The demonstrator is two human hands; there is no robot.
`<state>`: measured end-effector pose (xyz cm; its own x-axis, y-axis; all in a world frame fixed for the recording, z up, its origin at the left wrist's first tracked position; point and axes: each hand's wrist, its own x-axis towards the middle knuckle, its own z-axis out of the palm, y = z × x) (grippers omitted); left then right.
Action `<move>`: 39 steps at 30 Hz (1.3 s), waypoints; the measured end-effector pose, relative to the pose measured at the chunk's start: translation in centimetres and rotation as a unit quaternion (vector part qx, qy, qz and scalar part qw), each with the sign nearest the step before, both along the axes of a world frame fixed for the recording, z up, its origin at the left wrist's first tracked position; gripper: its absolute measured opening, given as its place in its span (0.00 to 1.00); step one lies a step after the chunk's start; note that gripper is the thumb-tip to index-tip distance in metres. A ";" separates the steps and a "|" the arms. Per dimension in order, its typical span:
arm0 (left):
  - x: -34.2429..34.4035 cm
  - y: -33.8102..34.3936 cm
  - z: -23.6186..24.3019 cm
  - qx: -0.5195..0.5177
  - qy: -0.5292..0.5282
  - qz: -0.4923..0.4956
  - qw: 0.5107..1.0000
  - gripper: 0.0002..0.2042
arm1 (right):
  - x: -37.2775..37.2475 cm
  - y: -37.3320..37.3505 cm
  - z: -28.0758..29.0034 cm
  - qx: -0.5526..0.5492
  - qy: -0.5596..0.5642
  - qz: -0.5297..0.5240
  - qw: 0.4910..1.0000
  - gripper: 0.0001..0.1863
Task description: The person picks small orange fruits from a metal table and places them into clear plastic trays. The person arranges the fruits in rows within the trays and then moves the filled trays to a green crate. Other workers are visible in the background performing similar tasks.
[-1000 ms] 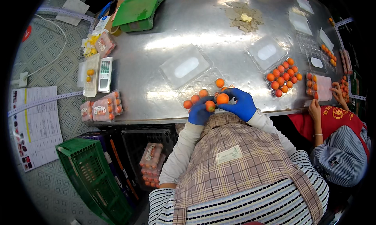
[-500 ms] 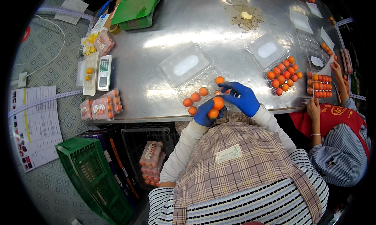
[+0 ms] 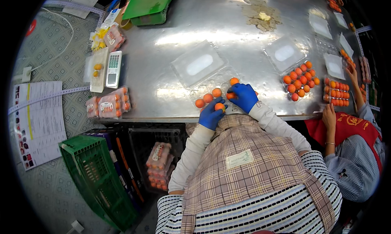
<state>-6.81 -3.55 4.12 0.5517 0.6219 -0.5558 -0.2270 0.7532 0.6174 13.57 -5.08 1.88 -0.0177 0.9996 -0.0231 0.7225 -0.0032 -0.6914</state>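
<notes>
In front of me on the table, an open clear plastic fruit box (image 3: pixel 191 95) has several round orange fruits (image 3: pixel 208 98) in its cups. Its lid (image 3: pixel 199 66) lies folded back on the far side, with a pale oval patch. My left hand (image 3: pixel 210 116), in a blue glove, is closed around an orange fruit (image 3: pixel 220 107) at the near edge of the box. Also blue-gloved, my right hand (image 3: pixel 244 97) has its fingers curled onto another orange fruit (image 3: pixel 231 95) over the box's right part. The cups under my hands are hidden.
A filled open box (image 3: pixel 299 81) stands right of mine. Farther right, a co-worker's hands (image 3: pixel 329 116) are at another filled box (image 3: pixel 336 92). On the left are a scale (image 3: pixel 113 71), closed packs (image 3: pixel 109 105) and a green basket (image 3: pixel 148 8). Crates (image 3: pixel 91 165) stand below the table edge.
My right hand has come down onto a fruit at the box. Where my left hand showed two fruits, one shows now. The view has shifted slightly.
</notes>
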 end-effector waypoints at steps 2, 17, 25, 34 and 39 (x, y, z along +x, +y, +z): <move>-0.1 -0.4 -1.6 0.156 0.099 -0.024 0.983 0.33 | -0.1 -0.1 -0.3 0.003 -0.031 0.016 0.999 0.13; 1.4 0.2 2.4 0.604 0.326 -0.042 0.726 0.37 | -1.7 -1.5 6.3 -0.159 0.273 -0.031 0.948 0.26; -1.0 0.0 1.5 0.408 0.339 0.057 0.846 0.28 | -0.2 -1.8 5.8 -0.160 0.452 -0.031 0.877 0.25; -8.5 0.7 -6.2 0.212 0.345 0.182 0.896 0.23 | 0.4 -1.6 6.6 -0.184 0.536 0.017 0.824 0.28; -10.1 1.2 -8.9 0.103 0.267 0.179 0.941 0.21 | 0.7 -1.9 6.2 -0.153 0.466 0.033 0.871 0.24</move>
